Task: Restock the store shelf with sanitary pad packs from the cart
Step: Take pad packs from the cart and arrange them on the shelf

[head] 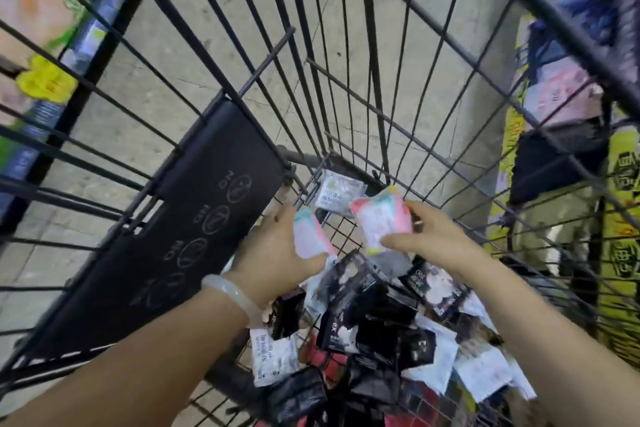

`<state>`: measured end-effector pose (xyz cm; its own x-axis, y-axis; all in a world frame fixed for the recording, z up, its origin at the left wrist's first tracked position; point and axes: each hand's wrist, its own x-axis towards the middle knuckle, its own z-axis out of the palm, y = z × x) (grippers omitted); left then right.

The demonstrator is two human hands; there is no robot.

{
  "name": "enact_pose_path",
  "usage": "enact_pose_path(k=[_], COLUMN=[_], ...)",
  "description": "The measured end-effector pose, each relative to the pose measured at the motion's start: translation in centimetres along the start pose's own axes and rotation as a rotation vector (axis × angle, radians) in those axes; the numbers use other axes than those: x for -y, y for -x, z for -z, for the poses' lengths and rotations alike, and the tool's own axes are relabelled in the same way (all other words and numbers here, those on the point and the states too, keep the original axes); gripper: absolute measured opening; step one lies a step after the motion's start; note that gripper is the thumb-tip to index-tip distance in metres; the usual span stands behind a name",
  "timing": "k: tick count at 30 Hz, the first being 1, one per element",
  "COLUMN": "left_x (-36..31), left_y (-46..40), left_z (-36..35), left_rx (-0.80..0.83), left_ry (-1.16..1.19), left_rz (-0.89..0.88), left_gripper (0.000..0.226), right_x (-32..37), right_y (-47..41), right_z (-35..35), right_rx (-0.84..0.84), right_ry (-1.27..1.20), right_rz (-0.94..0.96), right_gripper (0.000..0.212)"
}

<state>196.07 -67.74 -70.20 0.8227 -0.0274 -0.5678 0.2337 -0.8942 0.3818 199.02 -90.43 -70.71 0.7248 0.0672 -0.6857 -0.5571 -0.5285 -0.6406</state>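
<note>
Head view, looking straight down into the black wire shopping cart [388, 87], and both hands are in there at once! Left hand [277, 253], pale jade-coloured bangle [235, 298] on the wrist, has its fingers wrapped round a slim pink-and-teal sanitary pad pack [309, 236], gripped edge-on. Right hand [433, 236] pinches a squarer pink-and-white pad pack with teal corners [380, 218], thumb underneath, fingers over the top edge. Both packs are up above the heap, close beside each other but not touching. Below them, a loose pile of black and white pad packs [381, 322] covers the cart floor, and one white pack [337, 192] lies alone at the far end. On the left, the cart's black fold-down seat panel [194, 218] with round warning marks. Shelves [571, 45] blur past on both sides, over a pale floor [214, 55].
</note>
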Motion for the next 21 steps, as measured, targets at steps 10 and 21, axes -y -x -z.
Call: enact_pose_path(k=[10,21], left_x=[-5.4,-7.9], left_y=[4.6,4.5], left_z=[0.2,-3.2], left_rx=[0.184,0.490], left_ry=[0.466,1.483], left_rz=[-0.041,0.492], left_gripper=[0.044,0.042], right_x=[-2.3,-5.0], right_y=[7.8,10.6], right_z=[2.7,3.8], right_rx=[0.051,0.012], right_ry=[-0.380,-0.701], right_rz=[-0.052,-0.058], right_gripper=[0.038,0.034])
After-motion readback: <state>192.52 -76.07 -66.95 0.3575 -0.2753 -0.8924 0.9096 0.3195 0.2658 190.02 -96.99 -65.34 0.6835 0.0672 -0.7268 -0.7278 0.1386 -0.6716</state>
